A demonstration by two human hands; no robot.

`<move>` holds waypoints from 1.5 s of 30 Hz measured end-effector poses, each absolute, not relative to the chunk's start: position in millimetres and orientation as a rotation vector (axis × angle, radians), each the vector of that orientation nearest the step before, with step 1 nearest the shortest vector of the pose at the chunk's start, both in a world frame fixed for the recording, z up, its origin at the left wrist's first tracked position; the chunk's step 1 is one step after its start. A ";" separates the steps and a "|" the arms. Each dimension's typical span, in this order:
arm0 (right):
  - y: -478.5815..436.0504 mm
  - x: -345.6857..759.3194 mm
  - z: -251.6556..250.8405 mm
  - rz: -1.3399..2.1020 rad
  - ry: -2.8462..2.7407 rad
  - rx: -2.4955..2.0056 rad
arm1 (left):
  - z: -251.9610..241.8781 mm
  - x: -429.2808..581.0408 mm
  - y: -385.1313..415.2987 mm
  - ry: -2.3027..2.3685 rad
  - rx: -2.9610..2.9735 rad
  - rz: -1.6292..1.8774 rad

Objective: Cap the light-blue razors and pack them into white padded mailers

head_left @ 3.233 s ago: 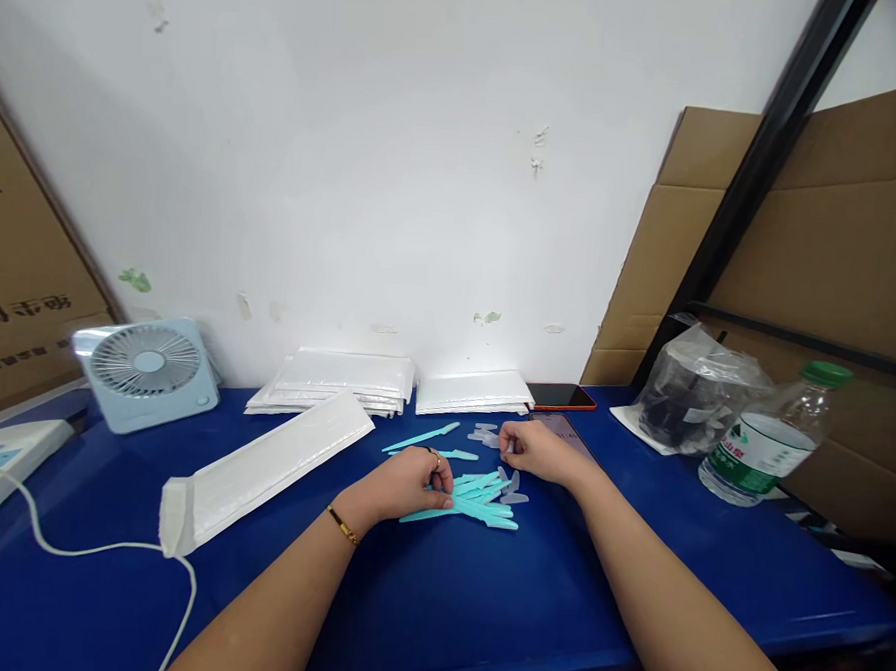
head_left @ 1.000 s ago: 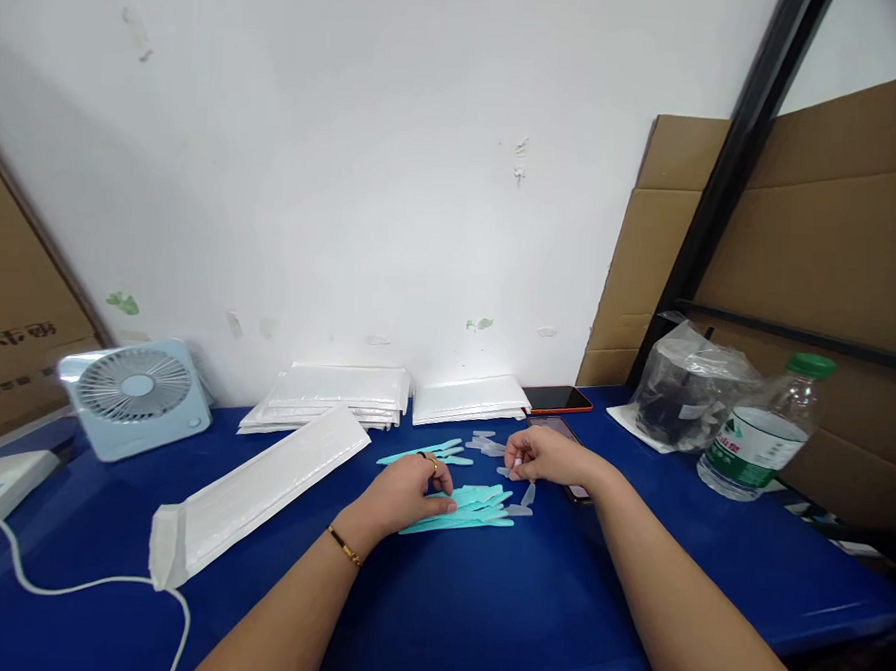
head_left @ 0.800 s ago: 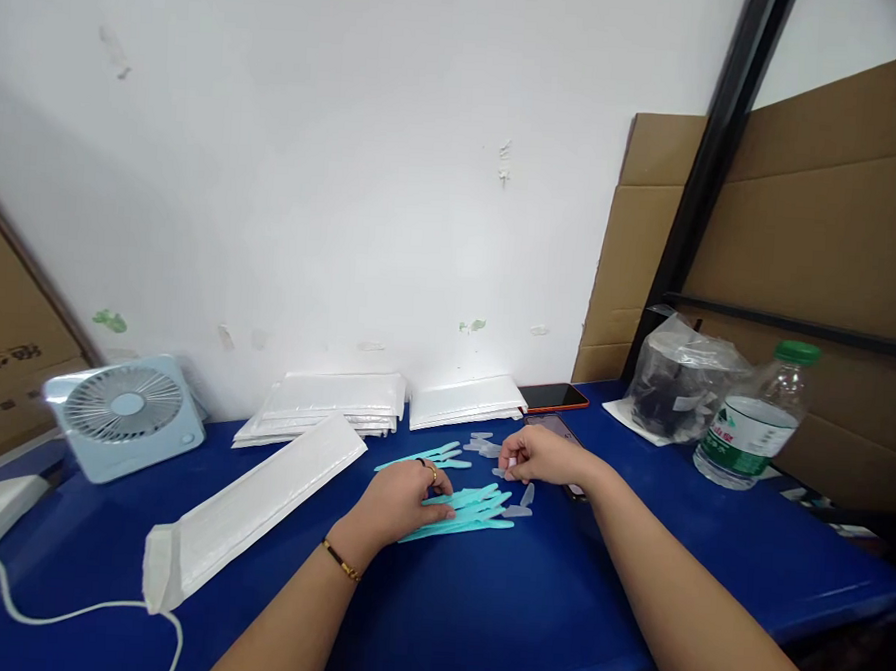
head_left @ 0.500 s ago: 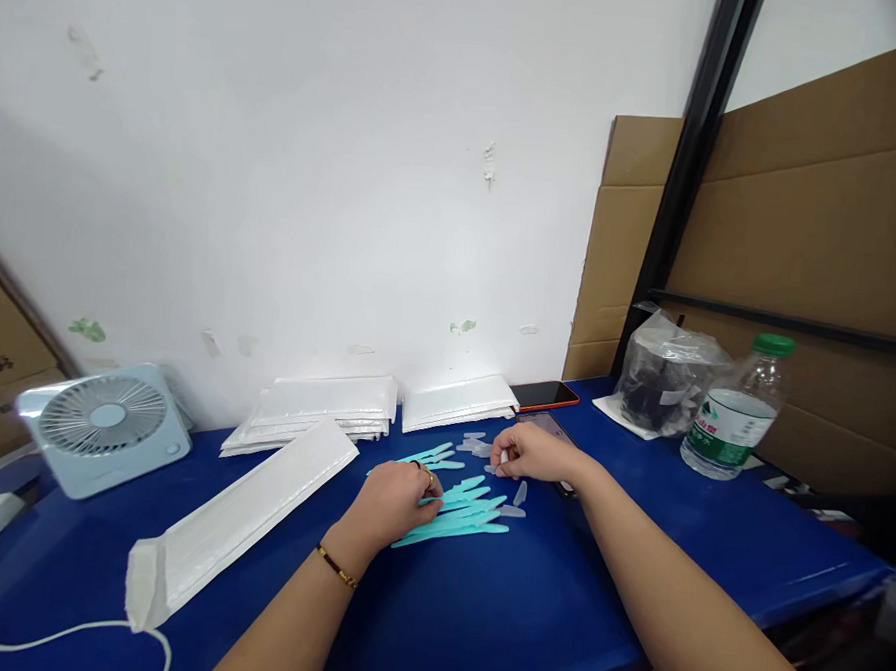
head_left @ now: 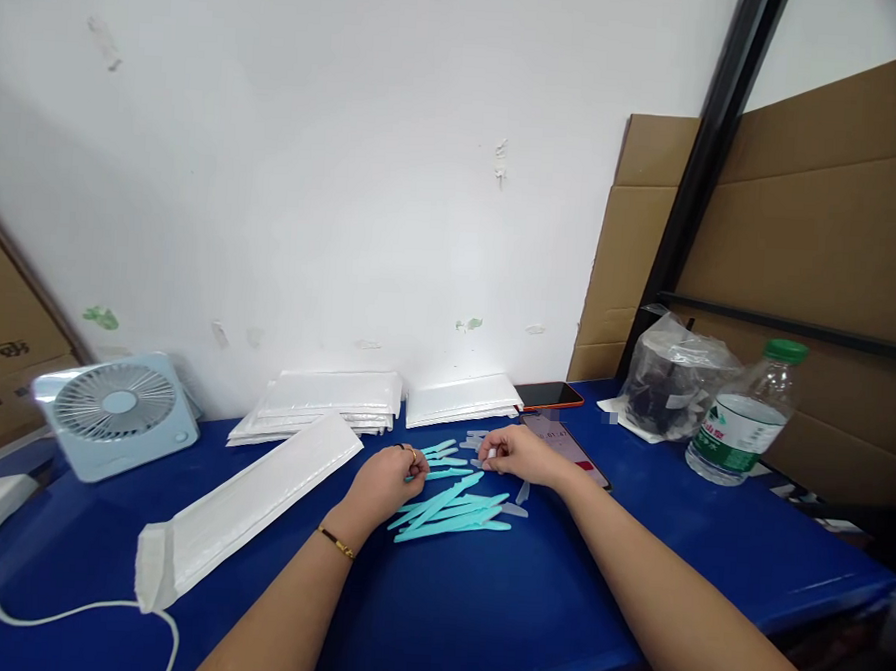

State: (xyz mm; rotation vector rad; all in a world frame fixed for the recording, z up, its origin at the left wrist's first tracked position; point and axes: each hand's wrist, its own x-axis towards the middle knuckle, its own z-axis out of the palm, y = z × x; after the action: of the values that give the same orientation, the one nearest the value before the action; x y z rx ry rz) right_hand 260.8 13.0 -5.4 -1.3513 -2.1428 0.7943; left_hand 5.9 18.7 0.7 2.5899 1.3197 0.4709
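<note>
A heap of teal plastic sticks (head_left: 454, 509) lies on the blue table (head_left: 478, 617), with several small clear caps (head_left: 521, 496) beside it. My left hand (head_left: 381, 482) is closed in a pinch on one teal stick (head_left: 439, 474), lifting its end off the heap. My right hand (head_left: 519, 453) is closed in a pinch on a small clear cap at its fingertips, close to the tip of that stick. A few more teal sticks (head_left: 439, 445) lie just behind the hands.
Stacks of white padded mailers (head_left: 324, 399) line the wall; one long mailer (head_left: 244, 495) lies at left. A small fan (head_left: 113, 413) and white cable (head_left: 65, 611) sit far left. Two phones (head_left: 563, 432), a plastic bag (head_left: 675, 382) and a water bottle (head_left: 740, 421) stand right.
My left hand has drawn back from the heap and lifted one teal stick toward my right hand. My right hand has shifted slightly left. The head view has swung a little.
</note>
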 end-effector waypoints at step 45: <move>-13.7 275.6 37.0 0.788 -2.503 -1.317 | 5.8 11.2 7.4 1.289 2.260 0.559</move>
State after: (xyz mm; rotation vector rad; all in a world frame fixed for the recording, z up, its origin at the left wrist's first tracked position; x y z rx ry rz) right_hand 275.6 -13.7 37.0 -1.3172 -2.5034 0.7884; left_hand 11.2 7.4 5.8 2.2597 1.2894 0.5592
